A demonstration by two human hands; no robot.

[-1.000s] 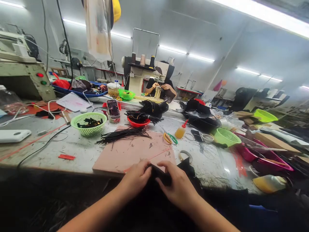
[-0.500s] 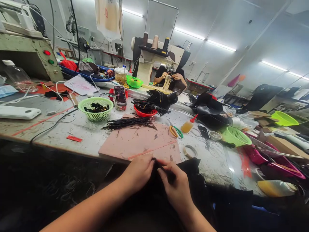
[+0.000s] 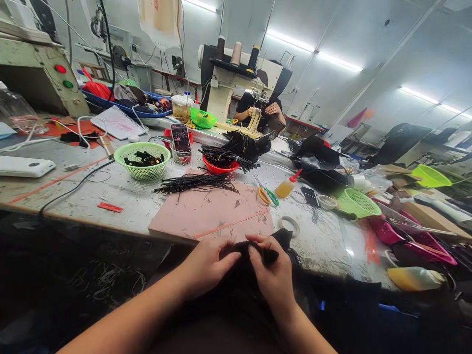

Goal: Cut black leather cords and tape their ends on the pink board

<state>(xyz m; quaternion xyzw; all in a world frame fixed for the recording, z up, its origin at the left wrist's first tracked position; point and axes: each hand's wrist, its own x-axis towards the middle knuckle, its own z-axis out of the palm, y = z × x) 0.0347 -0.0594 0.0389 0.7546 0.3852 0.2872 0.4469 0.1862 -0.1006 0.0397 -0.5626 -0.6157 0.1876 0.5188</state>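
Observation:
A piece of black material, fabric or soft leather, is stretched between my two hands at the table's front edge. My left hand pinches its upper edge between thumb and fingers. Opposite, my right hand grips the same edge, with a dark fold bunched under its fingers. Most of the material hangs toward my lap, where it blends into dark surroundings. Just beyond my hands lies a pinkish board. A bundle of black cords rests across its far side, and a tape roll lies to its right.
Scissors and a yellow glue bottle lie right of the board. Left of it stand a green basket and a propped phone. A co-worker sits behind a sewing machine. Magenta trays crowd the right.
My hands have moved slightly apart along the black material's edge, exposing more of it between them. My left thumb now shows on top. The camera view has shifted a little.

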